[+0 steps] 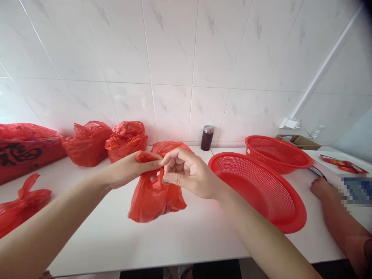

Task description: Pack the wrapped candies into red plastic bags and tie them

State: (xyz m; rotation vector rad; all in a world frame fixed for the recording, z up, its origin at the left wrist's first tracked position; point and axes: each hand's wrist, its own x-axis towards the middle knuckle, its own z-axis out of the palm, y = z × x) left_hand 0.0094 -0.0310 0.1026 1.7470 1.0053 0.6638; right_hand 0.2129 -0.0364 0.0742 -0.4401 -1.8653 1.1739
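The left hand (128, 168) is closed on the top of the red bag (155, 201), and the right hand (193, 174) pinches its handle (160, 179), so the bag, over the white table (116, 244) near the red basket (255, 190), seems kept upright.

The bag (155, 203) I grip is translucent red, leaning towards orange. On my left, the knotted bag (31, 199) is red too, and the long bag (54, 145) behind it carries bold black lettering over red. I see 2 red baskets: the nearer basket (299, 217) is dotted with fine holes, and the farther basket (261, 162) matches its colour. The flask (206, 141) is dark maroon, its lid (208, 128) silvery. My table (116, 244) is plain white; the wall tiles (171, 46) are white with grey streaks.
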